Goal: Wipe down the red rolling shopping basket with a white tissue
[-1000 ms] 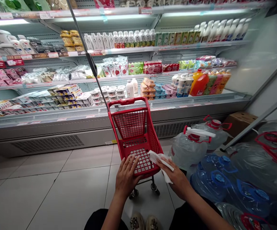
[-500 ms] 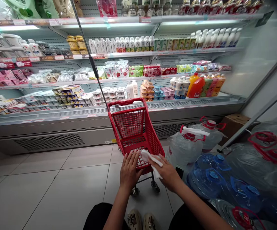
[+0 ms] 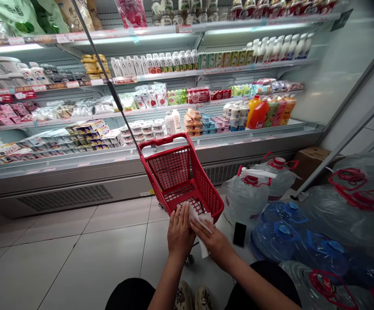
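at cart's [image 3: 180, 172] near rim | white cloth [image 3: 203, 245] under right hand [image 3: 214, 243] | left [image 3: 179, 228] flat, fingers together

The left hand [image 3: 179, 237] is held palm down, fingers straightened toward twelve o'clock; the right hand [image 3: 215, 244] is angled toward ten o'clock.

Stocked chiller shelves [image 3: 161, 76], pale tiled floor [image 3: 109, 258]

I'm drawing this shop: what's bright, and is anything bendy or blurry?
Head view: lights glow white under the shelves; head view: the top right corner is black, and the jugs at the right look stretched and soft, perhaps from a wide lens; head view: the cart looks fairly sharp.
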A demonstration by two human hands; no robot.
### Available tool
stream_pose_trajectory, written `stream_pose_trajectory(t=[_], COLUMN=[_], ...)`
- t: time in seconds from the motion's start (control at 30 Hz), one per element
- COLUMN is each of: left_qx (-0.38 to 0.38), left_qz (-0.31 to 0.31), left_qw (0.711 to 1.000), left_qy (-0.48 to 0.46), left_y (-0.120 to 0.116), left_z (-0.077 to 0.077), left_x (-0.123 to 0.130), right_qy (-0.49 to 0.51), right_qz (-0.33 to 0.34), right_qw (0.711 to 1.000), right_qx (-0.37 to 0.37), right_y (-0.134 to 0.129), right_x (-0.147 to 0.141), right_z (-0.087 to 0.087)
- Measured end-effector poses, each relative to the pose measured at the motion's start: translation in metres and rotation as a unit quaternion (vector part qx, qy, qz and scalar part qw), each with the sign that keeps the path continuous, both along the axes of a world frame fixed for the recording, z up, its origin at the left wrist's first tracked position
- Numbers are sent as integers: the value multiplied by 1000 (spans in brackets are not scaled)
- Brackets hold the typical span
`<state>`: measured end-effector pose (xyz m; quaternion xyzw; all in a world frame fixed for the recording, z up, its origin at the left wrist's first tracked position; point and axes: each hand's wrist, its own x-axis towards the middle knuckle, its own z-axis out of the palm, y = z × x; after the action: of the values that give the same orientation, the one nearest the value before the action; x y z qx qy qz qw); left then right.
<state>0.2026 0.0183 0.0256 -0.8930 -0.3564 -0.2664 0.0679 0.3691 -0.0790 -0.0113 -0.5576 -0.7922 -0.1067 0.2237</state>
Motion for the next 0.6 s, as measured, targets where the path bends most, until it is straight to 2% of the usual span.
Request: stream_pose_trajectory(t=[0.1, 0.2, 0.27, 0.3, 0.37, 0.47, 0.53, 0.6], left_qx=[-5, -4, -2, -3, -12, -26, -28, -30], left_qz=[-62, -90, -92, -95, -96, -71, -60, -47], left_qw=[997, 992, 991, 991, 991, 995, 996, 997], left_qy=[46, 85, 93, 94, 90, 68, 57, 45], left_y=[9, 27, 39, 43, 46, 42, 37, 30], left_z=[9, 21, 26, 27, 25, 16, 12, 9], left_x=[-13, -30, -35, -35, -31, -21, -14, -8], right_qy=[-14, -6, -12, -8, 15, 58, 74, 80], right_qz=[19, -65, -69, -72, -98, -157, -162, -135], right_qw=[1000, 997, 997, 997, 995, 986, 984, 987], right_qx=[17, 34, 16, 9, 6, 6, -7, -22], right_y=[-3, -7, -7, -7, -8, -10, -11, -12], right_x=[56, 123, 145, 145, 129, 78, 40, 8], right_z=[2, 8, 11, 10, 7, 1, 0, 2])
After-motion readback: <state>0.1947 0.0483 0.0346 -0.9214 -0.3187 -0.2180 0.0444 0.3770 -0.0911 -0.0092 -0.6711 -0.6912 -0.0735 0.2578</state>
